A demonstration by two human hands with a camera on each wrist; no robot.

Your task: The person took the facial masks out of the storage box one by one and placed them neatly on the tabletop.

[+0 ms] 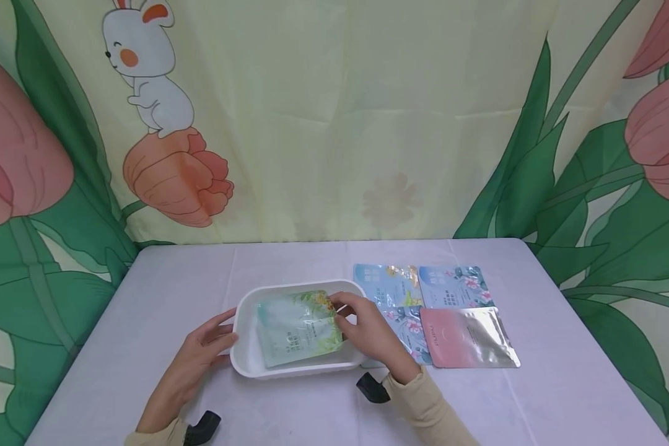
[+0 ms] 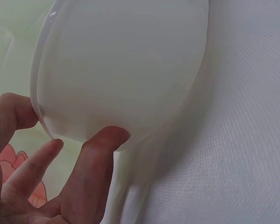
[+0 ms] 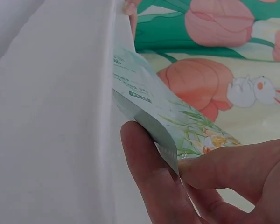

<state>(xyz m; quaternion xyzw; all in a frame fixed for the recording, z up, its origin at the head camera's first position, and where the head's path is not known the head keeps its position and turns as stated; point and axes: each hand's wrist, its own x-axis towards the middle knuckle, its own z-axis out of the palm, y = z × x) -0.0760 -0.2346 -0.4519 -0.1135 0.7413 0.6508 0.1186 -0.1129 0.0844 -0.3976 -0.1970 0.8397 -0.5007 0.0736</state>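
Note:
A white plastic tray (image 1: 251, 365) stands near the middle of the table, with a pale green sheet mask packet (image 1: 290, 328) lying slantwise in it. My left hand (image 1: 197, 353) grips the tray's left end, its fingertips at the rim and against the outer wall (image 2: 121, 70). Between thumb and fingers, my right hand (image 1: 368, 325) pinches the right edge of the green packet. That edge bends up from the tray in the right wrist view, where the packet (image 3: 140, 88) shows a printed front and a plain back.
Right of the tray lie more packets: a blue and yellow one (image 1: 387, 285), a blue floral one (image 1: 457, 286), another floral one (image 1: 412, 331) partly behind my right hand, and a pink and silver one (image 1: 468, 337). A printed curtain (image 1: 323, 124) hangs behind the white-covered table (image 1: 535, 396).

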